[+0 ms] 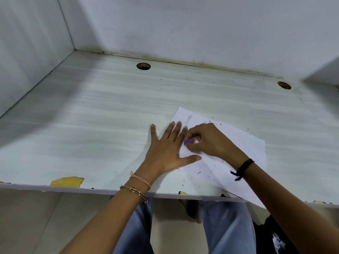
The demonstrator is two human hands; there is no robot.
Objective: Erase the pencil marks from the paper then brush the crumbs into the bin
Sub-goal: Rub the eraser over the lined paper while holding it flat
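A white sheet of paper lies on the pale desk, its near corner hanging over the front edge. My left hand lies flat with spread fingers on the sheet's left edge, pressing it down. My right hand pinches a small purple eraser against the paper. A faint grey pencil smudge shows near the sheet's far corner. Dark eraser crumbs are scattered over the near part of the sheet and the desk beside it. No bin is in view.
White partition walls close the desk at the back and left. Two round cable holes sit near the back edge. The front edge is chipped, with a yellow patch. A dark bag lies on the floor by my legs.
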